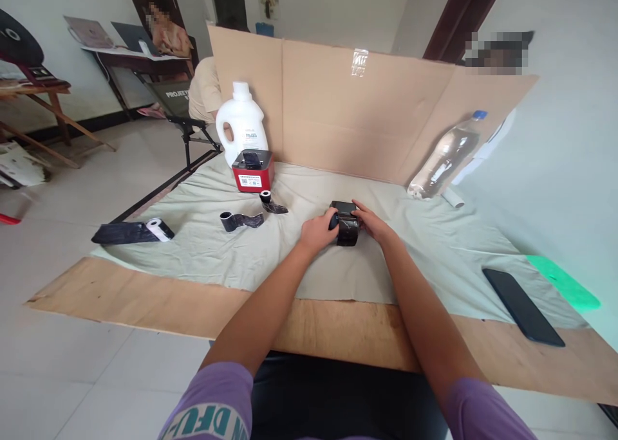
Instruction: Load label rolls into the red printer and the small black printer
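A small black boxy device (344, 207) sits on the cloth in front of me, with a glossy dark strip (347, 233) hanging over its near side. My left hand (319, 230) is closed at its left side, around a dark rounded part there. On the opposite side my right hand (373, 221) grips the device with thumb and fingers; some fingertips are hidden. Left of my hands lie a small black roll (265, 197) with a short loose tail and a larger partly unrolled black roll (226, 220). Farther left is a white-ended roll (160, 229) with a wide black strip.
A red box with a black top (253, 171) stands before a white jug (243, 125). A cardboard panel (357, 115) closes off the back. On the right are a clear bottle (447, 155), a white tube (452, 198), a dark phone (524, 306) and a green object (562, 282). Other people sit beyond.
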`<action>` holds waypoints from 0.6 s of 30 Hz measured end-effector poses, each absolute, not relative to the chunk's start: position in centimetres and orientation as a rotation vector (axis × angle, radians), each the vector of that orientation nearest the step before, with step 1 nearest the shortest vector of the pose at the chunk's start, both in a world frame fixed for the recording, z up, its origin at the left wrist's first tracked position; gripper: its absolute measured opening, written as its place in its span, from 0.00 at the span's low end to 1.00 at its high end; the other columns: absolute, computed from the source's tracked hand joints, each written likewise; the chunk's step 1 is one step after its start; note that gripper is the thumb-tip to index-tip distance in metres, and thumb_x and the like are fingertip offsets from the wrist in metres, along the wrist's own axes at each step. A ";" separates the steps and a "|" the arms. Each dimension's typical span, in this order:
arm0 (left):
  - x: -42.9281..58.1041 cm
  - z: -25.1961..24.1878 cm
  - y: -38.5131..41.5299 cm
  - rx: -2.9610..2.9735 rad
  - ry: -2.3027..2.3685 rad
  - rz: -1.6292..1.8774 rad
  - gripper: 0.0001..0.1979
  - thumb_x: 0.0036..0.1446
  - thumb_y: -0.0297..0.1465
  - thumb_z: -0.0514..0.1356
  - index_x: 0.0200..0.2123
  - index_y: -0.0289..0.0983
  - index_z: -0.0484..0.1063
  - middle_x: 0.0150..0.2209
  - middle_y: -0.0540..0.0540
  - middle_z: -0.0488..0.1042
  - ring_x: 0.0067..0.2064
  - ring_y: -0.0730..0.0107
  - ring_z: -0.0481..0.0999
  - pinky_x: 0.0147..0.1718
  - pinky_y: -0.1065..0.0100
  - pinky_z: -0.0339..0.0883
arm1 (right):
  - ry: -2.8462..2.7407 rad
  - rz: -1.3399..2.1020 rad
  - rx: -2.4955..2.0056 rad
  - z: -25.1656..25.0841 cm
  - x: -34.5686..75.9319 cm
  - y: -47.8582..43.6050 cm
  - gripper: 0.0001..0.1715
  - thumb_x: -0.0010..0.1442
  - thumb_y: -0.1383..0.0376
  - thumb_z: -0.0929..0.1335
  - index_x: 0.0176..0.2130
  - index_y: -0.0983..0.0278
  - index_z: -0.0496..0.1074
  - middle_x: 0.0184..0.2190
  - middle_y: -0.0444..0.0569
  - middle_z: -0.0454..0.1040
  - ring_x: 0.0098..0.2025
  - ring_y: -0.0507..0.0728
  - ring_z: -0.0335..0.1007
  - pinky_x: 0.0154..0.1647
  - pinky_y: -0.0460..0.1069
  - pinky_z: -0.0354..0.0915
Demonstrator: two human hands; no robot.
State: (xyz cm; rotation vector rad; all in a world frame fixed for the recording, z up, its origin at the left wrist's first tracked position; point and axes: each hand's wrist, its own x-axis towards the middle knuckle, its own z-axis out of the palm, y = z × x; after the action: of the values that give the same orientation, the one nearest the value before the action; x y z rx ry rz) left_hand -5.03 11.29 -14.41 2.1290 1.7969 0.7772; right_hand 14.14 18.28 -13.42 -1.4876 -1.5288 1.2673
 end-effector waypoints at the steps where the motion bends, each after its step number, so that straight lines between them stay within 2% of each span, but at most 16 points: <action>1: -5.1 -14.3 11.2 2.120 1.798 0.780 0.24 0.63 0.43 0.54 0.61 0.47 0.64 0.42 0.43 0.80 0.42 0.52 0.80 0.43 0.59 0.69 | -1.513 1.279 -1.487 -13.5 14.2 18.4 0.41 0.55 0.58 0.67 0.66 0.54 0.60 0.33 0.42 0.72 0.30 0.52 0.64 0.29 0.45 0.59; 7: -5.3 -13.9 11.1 2.093 1.804 0.746 0.31 0.63 0.42 0.54 0.68 0.52 0.54 0.47 0.46 0.80 0.46 0.51 0.79 0.46 0.57 0.69 | -1.406 1.352 -1.414 -14.0 14.5 19.0 0.38 0.59 0.51 0.67 0.66 0.55 0.62 0.38 0.45 0.74 0.32 0.54 0.67 0.30 0.47 0.64; 9: -5.4 -13.9 11.0 2.092 1.798 0.735 0.31 0.63 0.42 0.54 0.69 0.52 0.52 0.48 0.46 0.79 0.47 0.51 0.79 0.47 0.56 0.69 | -1.426 1.341 -1.435 -14.1 14.4 19.0 0.40 0.59 0.48 0.66 0.67 0.55 0.61 0.43 0.46 0.76 0.36 0.55 0.70 0.35 0.49 0.67; 11: -5.4 -13.9 10.9 2.106 1.785 0.729 0.31 0.63 0.41 0.53 0.69 0.52 0.52 0.51 0.47 0.78 0.49 0.52 0.78 0.49 0.57 0.69 | -1.444 1.299 -1.478 -14.1 14.0 18.7 0.41 0.58 0.47 0.67 0.67 0.54 0.60 0.50 0.48 0.75 0.44 0.58 0.72 0.45 0.52 0.69; 13: -5.5 -13.9 10.8 2.143 1.754 0.732 0.29 0.64 0.40 0.53 0.67 0.53 0.56 0.54 0.48 0.76 0.52 0.54 0.77 0.50 0.57 0.69 | -1.434 1.235 -1.505 -14.0 13.4 18.2 0.42 0.56 0.47 0.69 0.66 0.54 0.62 0.60 0.48 0.70 0.56 0.62 0.69 0.57 0.56 0.65; 15: -5.6 -13.9 10.7 2.177 1.720 0.735 0.27 0.63 0.39 0.53 0.66 0.52 0.59 0.58 0.48 0.73 0.54 0.54 0.76 0.51 0.58 0.69 | -1.413 1.167 -1.494 -13.8 12.7 17.6 0.42 0.55 0.47 0.70 0.65 0.55 0.63 0.67 0.47 0.62 0.65 0.63 0.60 0.66 0.56 0.56; 18: -5.7 -14.0 10.5 2.210 1.688 0.698 0.34 0.58 0.39 0.58 0.68 0.49 0.55 0.61 0.45 0.69 0.57 0.52 0.74 0.52 0.57 0.69 | -1.373 1.100 -1.469 -13.8 11.8 17.0 0.42 0.57 0.46 0.68 0.65 0.58 0.64 0.70 0.47 0.57 0.71 0.61 0.52 0.71 0.54 0.47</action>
State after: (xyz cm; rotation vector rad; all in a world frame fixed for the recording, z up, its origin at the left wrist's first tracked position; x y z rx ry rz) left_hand -5.73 10.51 -13.99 2.2103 1.6876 0.6984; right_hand 11.77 16.99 -13.79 -1.4688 -1.3728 1.0997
